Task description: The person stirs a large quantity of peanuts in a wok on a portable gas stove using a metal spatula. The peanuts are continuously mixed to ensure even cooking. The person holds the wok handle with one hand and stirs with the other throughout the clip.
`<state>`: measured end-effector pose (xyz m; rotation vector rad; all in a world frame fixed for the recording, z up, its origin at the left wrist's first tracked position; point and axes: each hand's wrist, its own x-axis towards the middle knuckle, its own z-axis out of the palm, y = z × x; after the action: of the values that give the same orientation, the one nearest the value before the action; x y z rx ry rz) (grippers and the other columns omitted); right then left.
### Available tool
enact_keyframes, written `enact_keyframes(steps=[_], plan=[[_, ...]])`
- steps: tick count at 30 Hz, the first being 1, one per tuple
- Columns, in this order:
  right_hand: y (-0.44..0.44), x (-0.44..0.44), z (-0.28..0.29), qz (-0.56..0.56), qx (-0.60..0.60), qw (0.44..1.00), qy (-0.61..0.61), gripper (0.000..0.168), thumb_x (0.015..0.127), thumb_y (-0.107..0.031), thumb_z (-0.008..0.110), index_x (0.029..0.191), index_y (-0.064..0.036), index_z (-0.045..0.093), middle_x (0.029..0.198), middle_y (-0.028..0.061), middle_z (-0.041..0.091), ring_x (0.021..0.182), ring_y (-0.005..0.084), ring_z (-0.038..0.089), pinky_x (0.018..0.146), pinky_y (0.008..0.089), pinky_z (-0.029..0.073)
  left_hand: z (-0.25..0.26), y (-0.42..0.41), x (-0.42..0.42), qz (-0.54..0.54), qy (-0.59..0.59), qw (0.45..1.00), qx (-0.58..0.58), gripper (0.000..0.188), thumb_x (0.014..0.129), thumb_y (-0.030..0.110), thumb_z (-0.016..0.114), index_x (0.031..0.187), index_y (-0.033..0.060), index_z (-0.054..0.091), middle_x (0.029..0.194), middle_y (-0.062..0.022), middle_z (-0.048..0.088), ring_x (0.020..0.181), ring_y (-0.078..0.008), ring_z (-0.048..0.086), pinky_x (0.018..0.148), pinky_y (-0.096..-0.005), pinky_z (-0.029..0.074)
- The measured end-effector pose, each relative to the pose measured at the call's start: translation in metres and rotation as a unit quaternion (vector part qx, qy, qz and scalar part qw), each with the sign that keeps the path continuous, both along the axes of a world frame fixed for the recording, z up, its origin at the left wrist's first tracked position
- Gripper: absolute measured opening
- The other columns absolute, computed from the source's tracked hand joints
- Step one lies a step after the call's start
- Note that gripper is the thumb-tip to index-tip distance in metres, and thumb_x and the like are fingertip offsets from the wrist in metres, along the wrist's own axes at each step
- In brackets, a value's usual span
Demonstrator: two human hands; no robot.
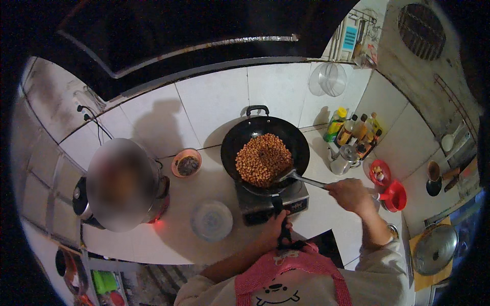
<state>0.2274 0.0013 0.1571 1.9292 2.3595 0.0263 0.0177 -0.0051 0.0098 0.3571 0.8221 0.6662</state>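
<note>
A black wok [302, 153] sits on a metal-cased cooktop [250, 202] against the tiled wall. Reddish-brown peanuts [252, 157] fill its middle, with a darker patch on the right side of the heap. My left hand [279, 225] is closed around the wok's long black handle [277, 204], near my body. In my right hand [350, 194] is the handle of a metal spatula [310, 181]. Its blade rests at the lower right edge of the peanuts and is partly buried among them.
Left of the wok are a pink bowl [177, 168] with dark contents and a translucent round bowl [211, 220]. To the right stand several bottles [348, 130], a metal pot with a spout [342, 164], a red bowl [373, 168] and a red ladle [398, 196]. A range hood [214, 57] hangs overhead.
</note>
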Motion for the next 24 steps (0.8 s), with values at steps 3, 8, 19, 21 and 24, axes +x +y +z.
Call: enact_keyframes(steps=[3,8,19,21,24], plan=[[0.036,-0.013,-0.055,-0.008,0.044,0.998,0.048,0.02,0.077,-0.022,0.052,0.093,-0.019,0.062,0.073,0.0095,0.061,0.065,0.028,0.059,0.054,0.0392,0.047,-0.001,0.001,-0.001,-0.006,-0.023,1.0,0.006,0.029,0.086,0.031,0.047,0.1,0.006,0.046,0.07,-0.0011,0.045,0.059,-0.0106,0.043,0.058,-0.0262,0.042],[0.074,-0.019,-0.081,-0.055,0.085,0.983,0.155,0.024,0.078,-0.023,0.051,0.099,-0.018,0.06,0.074,0.0147,0.06,0.066,0.0312,0.057,0.059,0.0401,0.045,0.0,-0.001,-0.003,-0.003,-0.006,1.0,0.026,0.03,0.086,0.032,0.047,0.099,0.0058,0.045,0.071,-0.0007,0.045,0.061,-0.0103,0.043,0.059,-0.0256,0.041],[0.028,-0.035,-0.085,-0.016,0.072,0.985,0.154,0.023,0.078,-0.022,0.05,0.099,-0.021,0.06,0.066,0.0115,0.058,0.062,0.029,0.057,0.053,0.0394,0.045,-0.003,-0.003,0.003,0.024,-0.006,1.0,0.016,0.028,0.084,0.033,0.047,0.098,0.0084,0.046,0.068,0.0,0.045,0.058,-0.0091,0.044,0.051,-0.0248,0.039],[0.015,-0.017,-0.066,0.0,0.087,0.99,0.11,0.022,0.078,-0.022,0.05,0.098,-0.022,0.06,0.066,0.0108,0.058,0.06,0.0285,0.057,0.05,0.0391,0.045,-0.007,-0.003,0.003,0.019,-0.018,0.999,0.027,0.027,0.084,0.033,0.047,0.097,0.0091,0.046,0.069,0.0003,0.045,0.058,-0.009,0.044,0.05,-0.0254,0.04],[-0.001,0.005,-0.021,-0.007,0.086,0.996,0.029,0.018,0.079,-0.025,0.05,0.092,-0.02,0.061,0.065,0.0087,0.056,0.058,0.0269,0.057,0.047,0.0384,0.043,-0.012,0.0,0.003,0.01,-0.022,0.999,0.042,0.025,0.085,0.032,0.047,0.096,0.0097,0.045,0.07,0.0005,0.045,0.058,-0.0088,0.044,0.049,-0.0256,0.04]])
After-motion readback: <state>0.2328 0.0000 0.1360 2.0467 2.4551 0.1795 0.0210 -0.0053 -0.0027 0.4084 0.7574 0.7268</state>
